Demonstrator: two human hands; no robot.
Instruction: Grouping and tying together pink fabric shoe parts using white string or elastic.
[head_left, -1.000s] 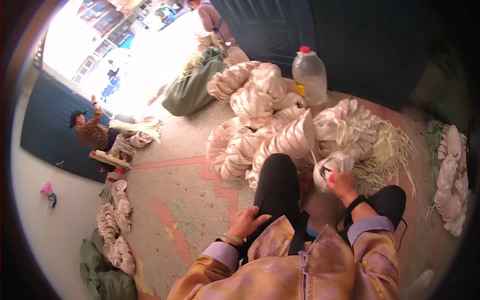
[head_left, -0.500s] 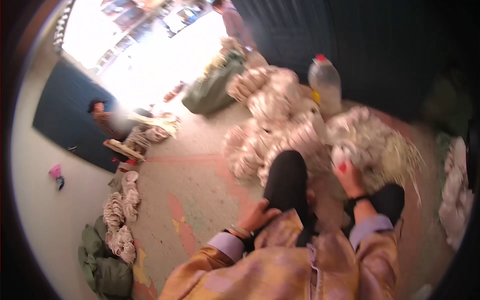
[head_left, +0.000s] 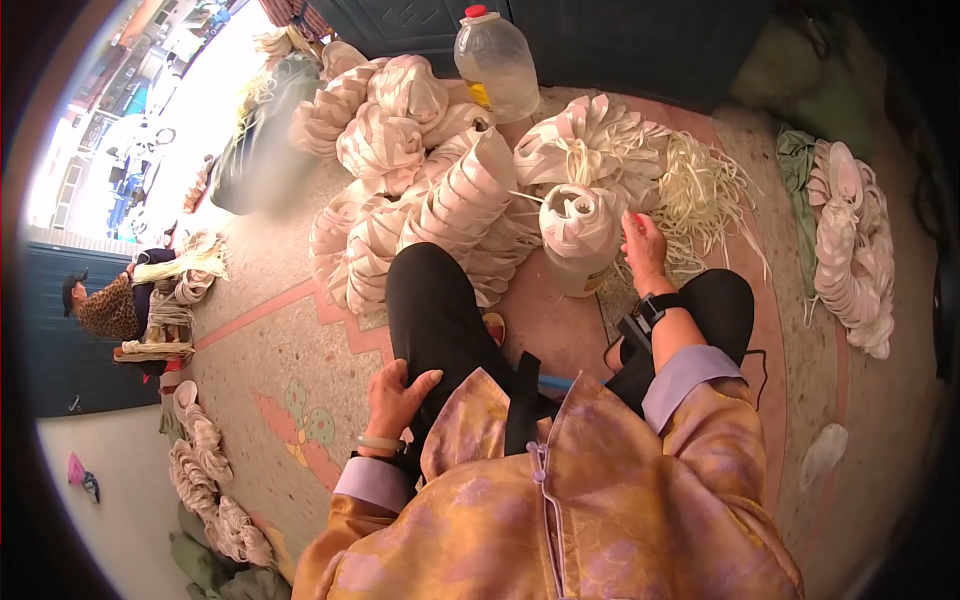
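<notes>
My left hand rests on my left thigh, thumb held apart from the fingers, with nothing in it. Above my right thigh, my right hand is half curled beside a round roll of pale woven strip. No object shows in its fingers; something red marks a fingertip area, too small to make out. Under that roll stands a clear plastic container. Larger coils of pale braided strip are heaped in front of my left knee. Loose pale fibre strands spread out beyond my right hand.
A big clear jug with a red cap stands behind the heap, by a dark door. Bundled braid lies at far right, more coils at lower left. Another person sits at left with fibre strands.
My view has turned, so the heap, jug and doorway appear further left. My right hand stays near the roll; my left stays on the thigh.
</notes>
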